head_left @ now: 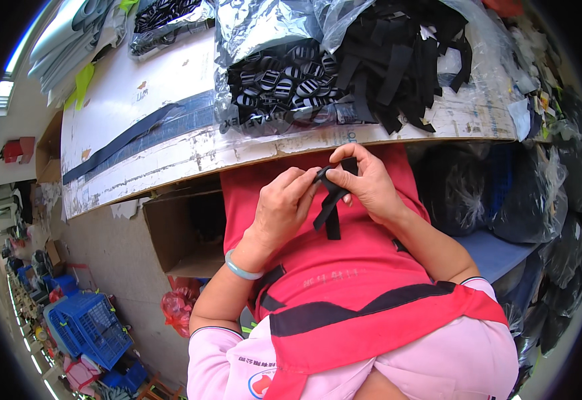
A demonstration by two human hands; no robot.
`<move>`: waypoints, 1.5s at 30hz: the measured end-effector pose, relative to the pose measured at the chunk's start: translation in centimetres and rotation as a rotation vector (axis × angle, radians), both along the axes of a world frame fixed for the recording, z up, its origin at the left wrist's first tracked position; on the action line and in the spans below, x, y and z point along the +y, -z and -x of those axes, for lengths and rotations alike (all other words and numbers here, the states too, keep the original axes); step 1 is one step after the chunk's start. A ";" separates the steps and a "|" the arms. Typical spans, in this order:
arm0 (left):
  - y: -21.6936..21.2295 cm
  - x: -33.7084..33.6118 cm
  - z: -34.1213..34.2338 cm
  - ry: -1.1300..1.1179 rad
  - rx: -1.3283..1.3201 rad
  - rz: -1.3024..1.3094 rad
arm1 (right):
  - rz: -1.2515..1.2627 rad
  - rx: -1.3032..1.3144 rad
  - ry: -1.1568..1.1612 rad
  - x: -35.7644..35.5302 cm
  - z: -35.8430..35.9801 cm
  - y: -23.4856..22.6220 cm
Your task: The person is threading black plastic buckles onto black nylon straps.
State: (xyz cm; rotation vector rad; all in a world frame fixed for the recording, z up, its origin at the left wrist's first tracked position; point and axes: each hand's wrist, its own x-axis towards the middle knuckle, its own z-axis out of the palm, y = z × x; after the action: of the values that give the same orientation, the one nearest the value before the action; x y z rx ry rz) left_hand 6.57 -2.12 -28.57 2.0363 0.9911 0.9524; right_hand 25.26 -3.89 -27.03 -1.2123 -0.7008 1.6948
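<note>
Over my red apron (324, 257), in front of the table edge, both hands come together on a short black webbing strap (331, 201). My left hand (281, 203) pinches it at the fingertips, a pale bangle on that wrist. With thumb and fingers, my right hand (369, 185) grips the strap from the other side. Two loose ends of it hang below the fingers. A small dark piece sits between the fingertips; whether it is a buckle I cannot tell. Beyond my hands lie black plastic buckles (284, 85) in a clear bag and a heap of cut black straps (397, 60).
The worn white tabletop (164, 77) carries a long dark strip (124, 145) at left and another bag of black parts (167, 17) behind. An open cardboard box (184, 233) sits beneath. Stuffed plastic bags (527, 193) stand at right, blue crates (91, 327) on the left floor.
</note>
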 end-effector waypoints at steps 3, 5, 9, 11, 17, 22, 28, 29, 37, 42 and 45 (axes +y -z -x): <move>0.1 -0.2 0.3 0.018 0.049 0.026 | -0.164 -0.222 -0.008 0.0 -0.2 -0.2; 0.5 -0.3 0.4 0.027 0.040 0.077 | -0.156 -0.231 -0.068 0.5 -0.3 0.3; 1.8 -0.3 0.6 0.059 0.080 0.014 | 0.069 -0.019 -0.260 0.8 -1.1 1.5; 1.9 -0.4 0.7 0.084 0.069 -0.009 | 0.065 0.012 -0.276 0.8 -1.6 1.1; 2.0 0.3 1.0 0.023 -0.756 1.282 | -0.083 -0.139 -0.277 0.8 -0.9 1.5; 2.0 0.0 0.0 -0.128 -0.733 1.200 | -0.387 -0.426 -0.111 0.7 -1.5 1.7; 1.8 0.0 0.1 -0.165 -0.682 1.133 | -0.100 -0.217 -0.259 1.7 -4.9 -1.1; 1.6 -0.1 -0.3 -0.172 -0.678 1.122 | -0.208 -0.347 -0.265 1.2 -3.6 -1.1; 1.9 -0.5 -0.8 -0.162 -0.733 1.047 | -0.458 -0.208 -0.057 0.0 -0.5 -0.4; 1.2 -0.3 -1.3 -0.196 -0.687 0.972 | -0.395 -0.093 -0.013 0.4 -1.1 -1.6; 2.0 -0.6 -1.5 -0.165 -0.690 0.887 | -0.284 -0.125 -0.031 0.2 -1.1 -1.3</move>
State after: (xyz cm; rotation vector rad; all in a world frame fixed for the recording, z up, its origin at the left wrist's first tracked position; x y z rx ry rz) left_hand 8.07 -2.74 -30.59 0.8178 0.9443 0.9547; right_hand 26.40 -3.74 -25.69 -1.1158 -1.0045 1.4930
